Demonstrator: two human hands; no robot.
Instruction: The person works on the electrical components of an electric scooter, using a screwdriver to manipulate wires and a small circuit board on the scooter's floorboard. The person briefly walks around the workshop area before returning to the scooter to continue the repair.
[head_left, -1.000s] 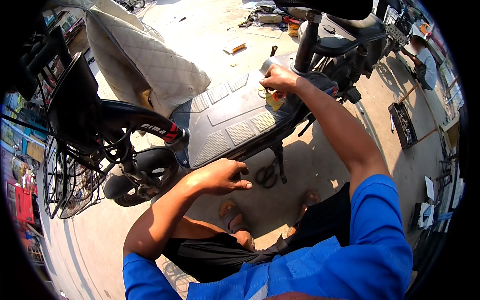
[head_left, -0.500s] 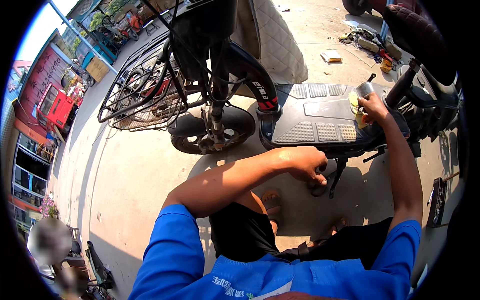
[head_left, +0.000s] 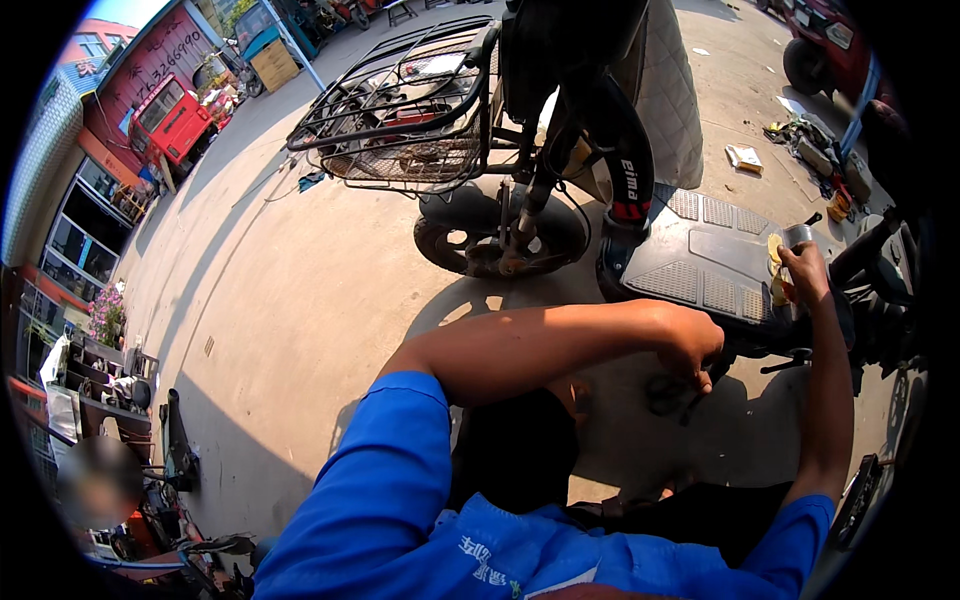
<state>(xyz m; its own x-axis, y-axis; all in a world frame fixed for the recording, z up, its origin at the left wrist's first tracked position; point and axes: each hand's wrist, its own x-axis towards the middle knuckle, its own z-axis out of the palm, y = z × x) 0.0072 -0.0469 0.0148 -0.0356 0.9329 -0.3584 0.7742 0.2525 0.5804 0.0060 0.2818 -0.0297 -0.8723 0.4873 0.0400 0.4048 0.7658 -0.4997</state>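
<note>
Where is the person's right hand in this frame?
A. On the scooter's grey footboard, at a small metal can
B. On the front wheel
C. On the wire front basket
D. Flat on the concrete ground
A: the right hand reaches out to the far edge of the grey footboard, its fingers at a small metal can, well away from the wire basket and front wheel.

Short blue sleeves, bare forearms, dark trousers.

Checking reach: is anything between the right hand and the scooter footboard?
Nothing visible. The right hand is already at the rear edge of the grey footboard, on a yellow object beside a small metal can. The left hand hangs below the board's near edge.
</note>
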